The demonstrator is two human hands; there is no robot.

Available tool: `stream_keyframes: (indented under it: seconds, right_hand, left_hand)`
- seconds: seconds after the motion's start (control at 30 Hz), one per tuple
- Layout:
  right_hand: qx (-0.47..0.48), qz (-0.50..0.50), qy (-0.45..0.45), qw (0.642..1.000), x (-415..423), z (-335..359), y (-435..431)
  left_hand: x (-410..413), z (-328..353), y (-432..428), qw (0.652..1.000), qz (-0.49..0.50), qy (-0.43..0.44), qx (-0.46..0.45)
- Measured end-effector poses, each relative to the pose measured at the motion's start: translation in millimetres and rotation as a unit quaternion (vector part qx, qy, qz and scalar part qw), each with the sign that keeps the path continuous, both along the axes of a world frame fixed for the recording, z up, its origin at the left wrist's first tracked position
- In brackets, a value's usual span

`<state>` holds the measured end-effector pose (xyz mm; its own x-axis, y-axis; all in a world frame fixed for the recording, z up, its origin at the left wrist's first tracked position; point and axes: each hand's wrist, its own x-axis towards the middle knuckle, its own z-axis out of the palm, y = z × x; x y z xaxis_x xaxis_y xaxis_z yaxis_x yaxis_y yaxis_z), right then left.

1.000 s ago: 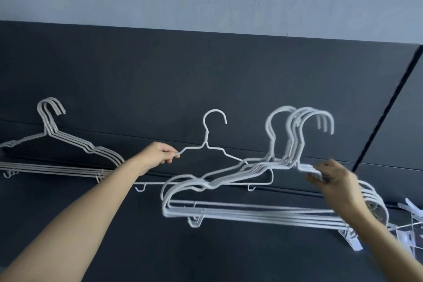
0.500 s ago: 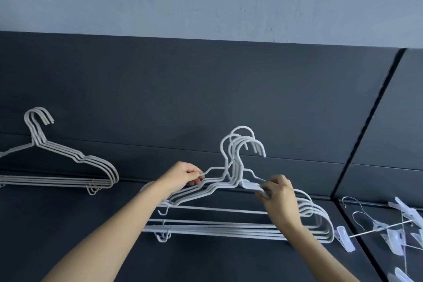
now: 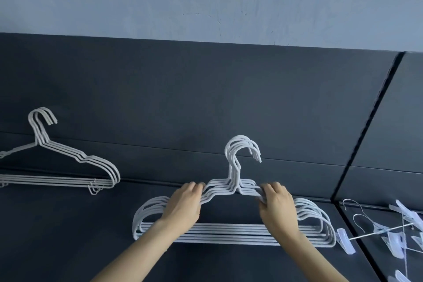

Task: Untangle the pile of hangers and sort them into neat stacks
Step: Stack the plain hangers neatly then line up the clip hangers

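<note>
Hanger stack (image 3: 229,233) gripped by left hand (image 3: 183,208), right hand (image 3: 277,208).

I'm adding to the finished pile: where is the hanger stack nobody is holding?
In the head view, the free stack lies at far left on the dark mat, left of the left hand and the held stack it grips.
</note>
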<state>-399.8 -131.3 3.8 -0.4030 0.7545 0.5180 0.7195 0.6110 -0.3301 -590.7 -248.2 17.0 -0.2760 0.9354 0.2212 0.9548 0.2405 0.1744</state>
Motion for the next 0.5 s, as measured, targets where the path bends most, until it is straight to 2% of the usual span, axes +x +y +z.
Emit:
stream_keyframes:
  seconds: [0.17,0.33,0.5]
  right_hand:
    - [0.014,0.000,-0.068,0.998,5.2,3.6,-6.2]
    - [0.062,0.038,-0.105,0.992,-7.0,12.6,-12.3]
    - [0.022,0.070,-0.150,0.986,11.1,9.4,-25.0]
  left_hand:
    - [1.6,-9.2,5.1,0.999,0.005,-0.006,0.050]
    - [-4.0,-16.8,2.0,0.988,-0.011,0.095,0.121]
    - [13.2,-11.8,-10.2,0.993,0.030,0.091,0.071]
